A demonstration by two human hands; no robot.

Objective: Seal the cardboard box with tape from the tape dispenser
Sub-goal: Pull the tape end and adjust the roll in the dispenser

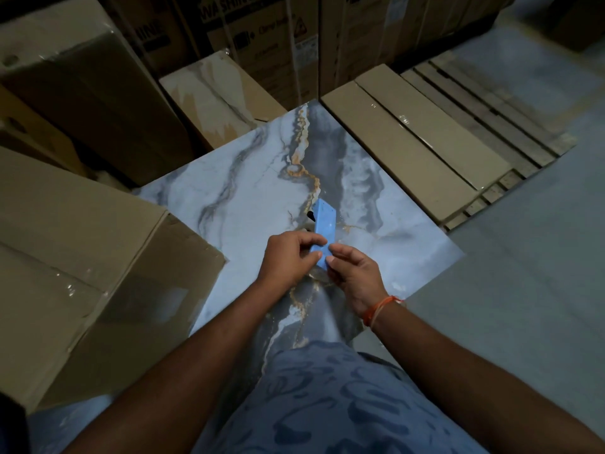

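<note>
A flat, light-blue plastic tape dispenser is held upright over the marbled blue-grey tabletop. My left hand pinches its lower left edge with thumb and fingers. My right hand, with an orange thread on the wrist, touches its lower right edge with the fingertips. A large cardboard box stands at the left, its top flap seam covered with clear tape. The dispenser's roll and blade are hidden behind its blue body.
A long flat cardboard carton lies on a wooden pallet at the right. Tall printed cartons and wrapped boxes crowd the back and left. Grey floor lies to the right.
</note>
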